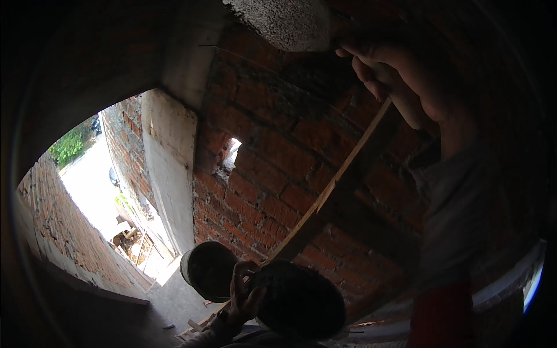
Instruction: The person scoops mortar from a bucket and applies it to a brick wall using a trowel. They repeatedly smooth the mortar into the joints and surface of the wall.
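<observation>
High at the right, my right hand [400, 78] is closed, its fingers curled round the pale handle of what looks like a trowel [409, 107]. Just beyond the fingertips is a rough grey mass like mortar [284, 23], cut off by the upper edge; whether it rests on the blade is too dark to tell. My left hand does not show. Below, another person's dark-haired head [299, 298] is seen from above. That person's raised hand [243, 290] is beside a dark bucket [212, 271], which is tilted with its mouth showing.
A red brick wall [261, 197] with a small bright hole [231, 153] fills the middle. A long wooden strip [331, 188] slants across it. At left, a pale upright panel [168, 133] borders a sunlit opening. Wood pieces [194, 327] lie low on the grey floor [180, 298].
</observation>
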{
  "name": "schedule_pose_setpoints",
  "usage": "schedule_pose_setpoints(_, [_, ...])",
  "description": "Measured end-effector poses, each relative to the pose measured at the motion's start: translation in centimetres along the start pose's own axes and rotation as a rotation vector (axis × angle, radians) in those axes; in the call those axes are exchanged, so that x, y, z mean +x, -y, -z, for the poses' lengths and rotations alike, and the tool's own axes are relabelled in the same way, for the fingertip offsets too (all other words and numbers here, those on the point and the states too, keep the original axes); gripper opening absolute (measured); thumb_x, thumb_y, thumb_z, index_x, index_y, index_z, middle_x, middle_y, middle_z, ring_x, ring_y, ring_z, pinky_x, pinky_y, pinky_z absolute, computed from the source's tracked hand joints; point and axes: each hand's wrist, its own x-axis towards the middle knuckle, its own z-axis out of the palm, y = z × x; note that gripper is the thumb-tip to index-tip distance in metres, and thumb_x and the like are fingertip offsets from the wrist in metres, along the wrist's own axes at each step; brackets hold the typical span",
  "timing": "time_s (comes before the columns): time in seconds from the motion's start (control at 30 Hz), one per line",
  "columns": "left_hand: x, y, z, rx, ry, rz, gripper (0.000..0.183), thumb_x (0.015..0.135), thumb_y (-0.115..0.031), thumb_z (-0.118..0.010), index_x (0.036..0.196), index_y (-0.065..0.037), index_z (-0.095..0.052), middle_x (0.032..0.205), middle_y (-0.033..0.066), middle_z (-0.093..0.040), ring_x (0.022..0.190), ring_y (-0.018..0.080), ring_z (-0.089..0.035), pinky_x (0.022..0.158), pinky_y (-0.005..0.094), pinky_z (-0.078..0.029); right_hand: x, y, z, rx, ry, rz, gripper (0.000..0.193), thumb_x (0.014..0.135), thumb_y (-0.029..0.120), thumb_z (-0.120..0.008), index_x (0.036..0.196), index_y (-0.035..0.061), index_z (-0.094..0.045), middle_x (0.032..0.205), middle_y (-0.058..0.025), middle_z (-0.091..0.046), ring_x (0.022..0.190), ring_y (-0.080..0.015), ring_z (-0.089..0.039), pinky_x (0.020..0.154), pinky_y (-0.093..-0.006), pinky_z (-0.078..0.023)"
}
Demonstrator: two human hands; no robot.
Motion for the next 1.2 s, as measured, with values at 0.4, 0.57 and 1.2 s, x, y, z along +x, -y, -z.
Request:
schedule_pose_setpoints(0.4, [-0.2,0.5,-0.1,-0.078,-0.037,0.069,0.045,0.084,-0.019,-0.068,0.120,0.003,-0.053,0.112,0.0179,-0.054,0.099,0.0317,-0.056,0.085,0.0445,-0.047,-4.2,-3.7,4.0,-0.306,-0.427,-0.297,0.045,0.088,0.049,-0.071,0.094,0.0049,-0.065,0.064,0.0031,-0.049,0.053,-0.0066,-0.047,0.049,-0.0257,-0.037])
schedule_pose_setpoints(0.57, [0.7,0.1,0.0,0.019,0.051,0.042,0.048,0.086,-0.029,-0.062,0.119,0.004,-0.053,0.110,0.0180,-0.054,0.100,0.0307,-0.056,0.089,0.0435,-0.045,-7.0,-2.7,2.8,-0.904,-0.292,-0.386,0.048,0.086,0.039,-0.080,0.108,-0.0016,-0.068,0.080,-0.0086,-0.068,0.072,-0.0175,-0.066,0.067,-0.0338,-0.053])
schedule_pose_setpoints(1.2, [-0.6,0.1,0.0,-0.009,0.028,0.148,0.040,0.084,-0.015,-0.060,0.118,0.004,-0.051,0.114,0.0191,-0.051,0.100,0.0287,-0.055,0.088,0.0401,-0.046,3.5,-7.9,-1.1,-1.129,0.096,-0.340,0.041,0.092,0.041,-0.072,0.104,0.0018,-0.074,0.078,-0.0140,-0.073,0.076,-0.0265,-0.073,0.078,-0.0435,-0.057])
